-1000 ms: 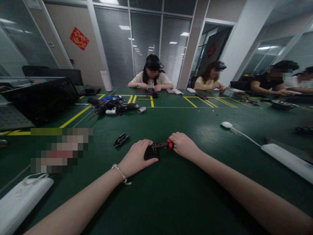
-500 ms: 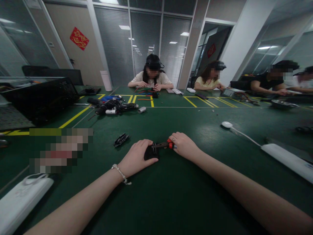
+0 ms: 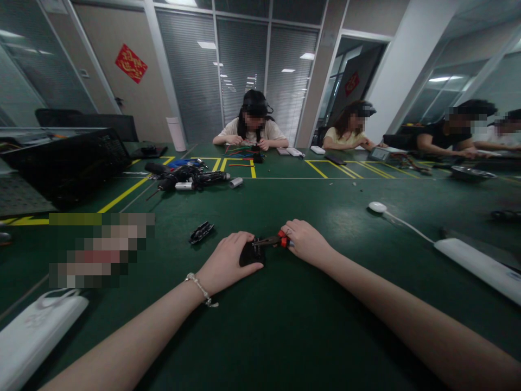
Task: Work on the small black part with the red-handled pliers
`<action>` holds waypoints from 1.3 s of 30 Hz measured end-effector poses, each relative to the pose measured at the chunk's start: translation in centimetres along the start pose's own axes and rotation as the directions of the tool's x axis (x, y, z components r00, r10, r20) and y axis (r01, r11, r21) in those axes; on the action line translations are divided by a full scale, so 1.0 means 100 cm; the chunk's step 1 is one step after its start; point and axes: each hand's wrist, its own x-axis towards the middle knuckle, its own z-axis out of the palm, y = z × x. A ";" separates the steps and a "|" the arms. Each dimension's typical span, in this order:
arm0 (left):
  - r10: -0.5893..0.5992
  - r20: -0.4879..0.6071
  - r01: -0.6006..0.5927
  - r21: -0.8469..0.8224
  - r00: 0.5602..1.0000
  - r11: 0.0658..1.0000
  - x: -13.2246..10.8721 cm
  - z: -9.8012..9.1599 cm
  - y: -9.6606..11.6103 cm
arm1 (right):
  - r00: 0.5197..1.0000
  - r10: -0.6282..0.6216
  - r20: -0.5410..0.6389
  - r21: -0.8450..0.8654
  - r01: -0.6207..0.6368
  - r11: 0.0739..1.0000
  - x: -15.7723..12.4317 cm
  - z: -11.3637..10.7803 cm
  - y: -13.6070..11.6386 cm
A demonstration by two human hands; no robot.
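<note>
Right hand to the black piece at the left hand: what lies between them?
Red-handled pliers: the head view shows them reaching from the right hand to the black piece; tip contact is too small to tell.

small case [image 3: 249, 257] within left hand [image 3: 229, 254] | pliers [image 3: 274, 240] in right hand [image 3: 306, 241] — tips at small case | loose part [image 3: 202, 232] — farther left

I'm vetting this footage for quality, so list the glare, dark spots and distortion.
Head view: soft glare on the green table beyond the right forearm; head view: light reflections in the blinds' glass; head view: the black part in the left hand too dark for fine detail; head view: the pillar leans, probably wide-lens distortion.
</note>
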 end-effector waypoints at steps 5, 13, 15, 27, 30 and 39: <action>-0.003 0.013 0.003 -0.006 1.000 1.000 0.000 -0.001 0.001 | 1.000 -0.013 0.002 0.012 0.013 1.000 0.000 -0.001 0.001; -0.003 0.002 0.003 0.010 1.000 1.000 0.001 -0.001 0.001 | 1.000 -0.001 0.001 0.003 0.001 1.000 0.000 0.000 0.001; -0.001 -0.002 0.001 0.016 1.000 1.000 0.000 -0.001 0.002 | 1.000 0.000 0.001 0.000 0.000 1.000 0.000 0.000 0.001; 0.003 0.003 -0.003 -0.001 1.000 1.000 0.000 -0.001 0.001 | 1.000 -0.008 -0.007 0.025 0.008 1.000 0.000 -0.003 0.000; 0.000 -0.001 0.000 -0.008 1.000 1.000 0.001 0.000 0.001 | 1.000 -0.012 -0.009 0.024 0.012 1.000 0.000 -0.002 0.000; -0.008 0.010 0.008 -0.005 1.000 1.000 0.000 -0.002 0.002 | 1.000 -0.006 -0.001 0.001 0.006 1.000 0.000 -0.002 -0.001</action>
